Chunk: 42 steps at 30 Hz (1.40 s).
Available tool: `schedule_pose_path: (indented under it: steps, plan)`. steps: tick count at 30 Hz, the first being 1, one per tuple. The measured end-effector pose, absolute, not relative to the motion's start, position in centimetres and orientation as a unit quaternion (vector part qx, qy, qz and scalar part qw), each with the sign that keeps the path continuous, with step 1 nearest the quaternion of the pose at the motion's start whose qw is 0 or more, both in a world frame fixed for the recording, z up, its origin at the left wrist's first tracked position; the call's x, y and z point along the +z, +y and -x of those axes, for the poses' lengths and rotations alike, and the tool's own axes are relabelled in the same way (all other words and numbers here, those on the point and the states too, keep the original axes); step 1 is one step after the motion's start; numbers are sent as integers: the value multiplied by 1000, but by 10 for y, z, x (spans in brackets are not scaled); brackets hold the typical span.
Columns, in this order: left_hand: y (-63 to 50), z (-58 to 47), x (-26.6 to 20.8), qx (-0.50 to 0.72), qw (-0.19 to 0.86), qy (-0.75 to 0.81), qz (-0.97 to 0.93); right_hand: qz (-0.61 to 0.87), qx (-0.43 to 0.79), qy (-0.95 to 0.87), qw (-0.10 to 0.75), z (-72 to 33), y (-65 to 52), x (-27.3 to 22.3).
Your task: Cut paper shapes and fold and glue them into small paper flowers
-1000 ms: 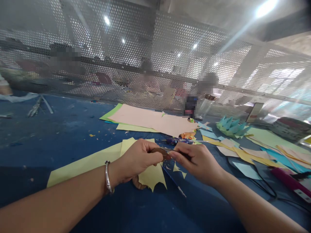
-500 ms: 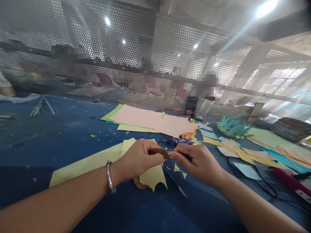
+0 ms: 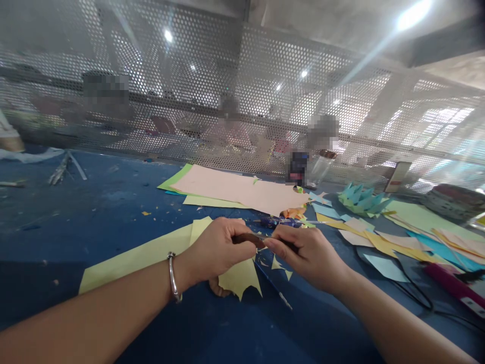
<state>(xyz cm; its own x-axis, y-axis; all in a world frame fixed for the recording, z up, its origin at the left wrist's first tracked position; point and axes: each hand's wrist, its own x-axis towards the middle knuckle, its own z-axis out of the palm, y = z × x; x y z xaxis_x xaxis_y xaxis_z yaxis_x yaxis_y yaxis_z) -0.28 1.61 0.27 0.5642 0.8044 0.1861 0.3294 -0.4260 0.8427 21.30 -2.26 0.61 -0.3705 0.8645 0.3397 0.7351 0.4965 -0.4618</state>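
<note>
My left hand (image 3: 223, 247), with a silver bangle (image 3: 173, 278) at the wrist, is closed round a brown, curved piece (image 3: 249, 239) whose kind I cannot make out. My right hand (image 3: 308, 255) pinches its other end, and a thin, shiny edge shows between the two hands. Beneath my left hand lies pale yellow paper (image 3: 240, 283) with a jagged, pointed edge. A round brown object (image 3: 217, 289) shows partly under that paper. A slim blue stick like a pen or brush (image 3: 275, 287) lies below the hands, beside small yellow paper scraps (image 3: 278, 264).
Pink sheets (image 3: 231, 187) over green ones lie behind my hands. A spiky blue-green folded paper piece (image 3: 361, 199), coloured strips (image 3: 382, 242), a black cable (image 3: 420, 298) and a magenta power strip (image 3: 452, 288) are at right. A perforated metal screen (image 3: 189, 111) borders the blue table (image 3: 113, 197).
Hardly anything differs: both hands keep their grip on the brown piece in nearly the same place. The view has shifted very slightly.
</note>
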Motion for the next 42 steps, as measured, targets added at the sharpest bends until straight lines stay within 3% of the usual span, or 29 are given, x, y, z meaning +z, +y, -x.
schedule_pose_path:
  steps: [13, 25, 30, 35, 42]
  plan:
    - [15, 2, 1, 314, 350, 332, -818, 487, 116, -820, 276, -212, -23, 6]
    - [15, 0, 0, 315, 393, 331, -798, 487, 106, -820, 284, -213, -24, 4]
    - [16, -1, -1, 307, 483, 340, -746, 514, 63, -803, 293, -215, -20, 7]
    - [23, 1, -5, 334, 507, 408, -682, 594, -2, -783, 183, -221, -12, 6]
    - [25, 2, -7, 333, 534, 378, -679, 616, -28, -786, 35, -220, -17, -2]
